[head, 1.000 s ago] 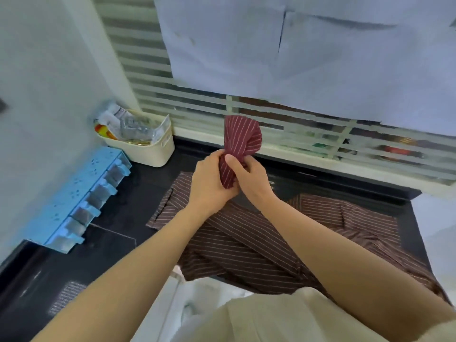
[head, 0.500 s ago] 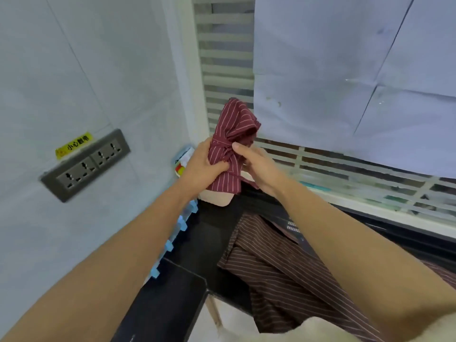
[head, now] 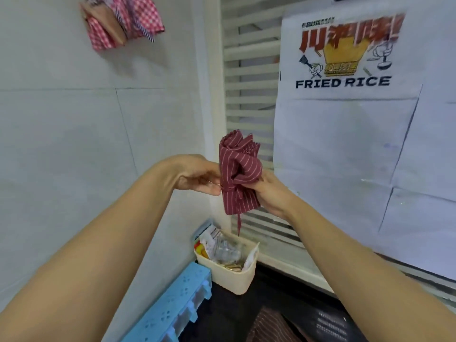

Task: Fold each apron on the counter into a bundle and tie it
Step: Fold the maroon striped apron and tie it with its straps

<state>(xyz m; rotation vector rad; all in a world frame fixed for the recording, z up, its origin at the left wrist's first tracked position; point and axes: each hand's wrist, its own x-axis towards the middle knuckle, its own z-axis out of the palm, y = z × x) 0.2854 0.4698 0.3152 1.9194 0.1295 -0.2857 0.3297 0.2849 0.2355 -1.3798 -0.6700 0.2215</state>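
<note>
Mid-frame, my right hand [head: 271, 193] grips the striped bundle [head: 238, 166] upright so my left hand [head: 197, 180] can pinch its tie [head: 238, 222] tight.

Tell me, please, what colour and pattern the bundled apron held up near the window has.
The bundled apron is dark red with thin pale stripes, as the head view shows.
</note>
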